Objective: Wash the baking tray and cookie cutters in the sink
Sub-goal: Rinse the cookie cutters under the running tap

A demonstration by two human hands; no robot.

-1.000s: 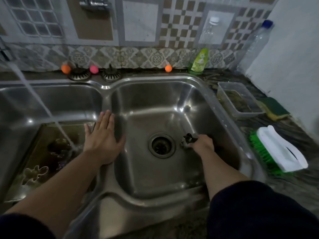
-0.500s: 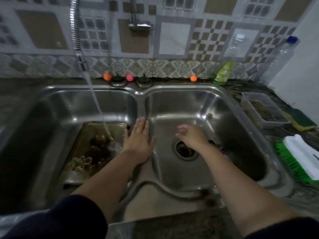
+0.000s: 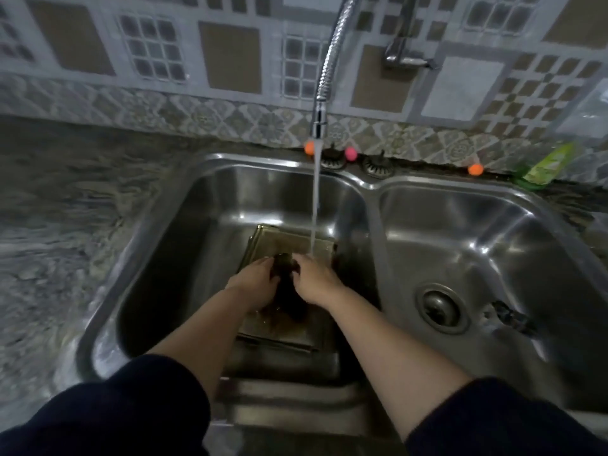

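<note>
We find both hands in the left basin (image 3: pixel 184 258), over the baking tray (image 3: pixel 283 327). Left hand (image 3: pixel 255 278) and right hand (image 3: pixel 314 279) curl their fingers round a dark cookie cutter (image 3: pixel 284 261) beside the water stream (image 3: pixel 314 205). We advise turning it directly under the flow. Another dark piece (image 3: pixel 508 315), blurred, lies in the right basin.

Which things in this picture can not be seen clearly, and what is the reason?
- Dark item between left hand and right hand: head view, shape blurred, fingers cover it.
- Tray: hands and arms hide its middle; any cutters on it unseen.
- Dark object in right basin: too small and blurred.
- Green bottle: blurred, near the right edge.
</note>
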